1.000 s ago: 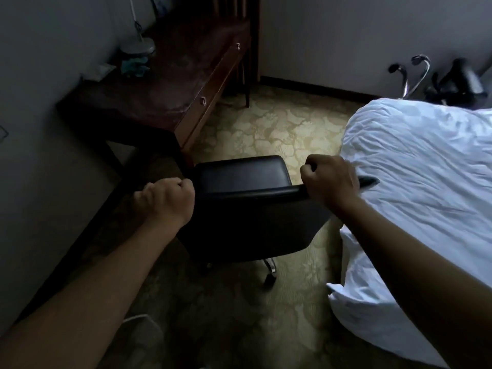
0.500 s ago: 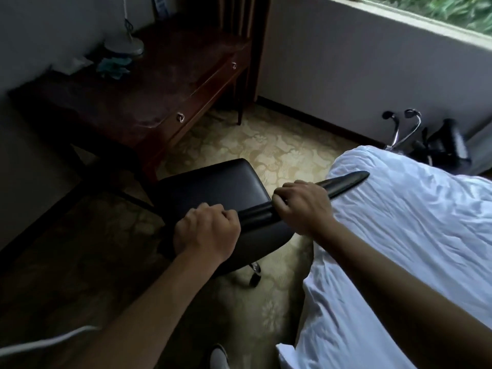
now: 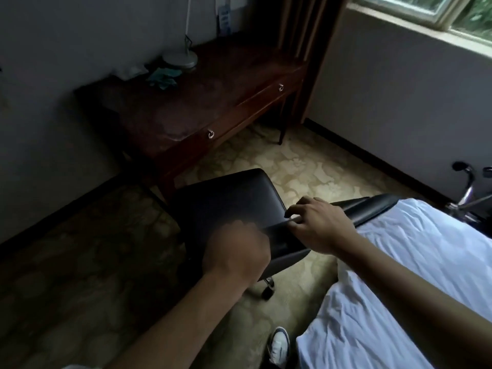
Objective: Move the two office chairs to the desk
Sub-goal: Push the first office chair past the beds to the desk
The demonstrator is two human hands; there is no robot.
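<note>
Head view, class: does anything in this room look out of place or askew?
Yes. The black office chair stands skewed beside the bed, its backrest overlapping the white sheet, not tucked under the desk. A second chair sits stranded beyond the bed, far from the desk.

black chair (image 3: 226, 201), white bedsheet (image 3: 399, 262), floral carpet (image 3: 292, 166)

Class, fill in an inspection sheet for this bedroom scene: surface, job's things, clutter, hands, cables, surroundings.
Surface: patterned carpet, dim.
Job's things: black office chair just short of the wooden desk; second chair beyond the bed, mostly hidden.
Clutter: lamp base and teal item on the desk.
Hands: left hand blurred, closed at the backrest; right hand on the backrest, fingers loosened.
Cables: nothing seen.
Surroundings: white bed at right, window, shoe.
</note>
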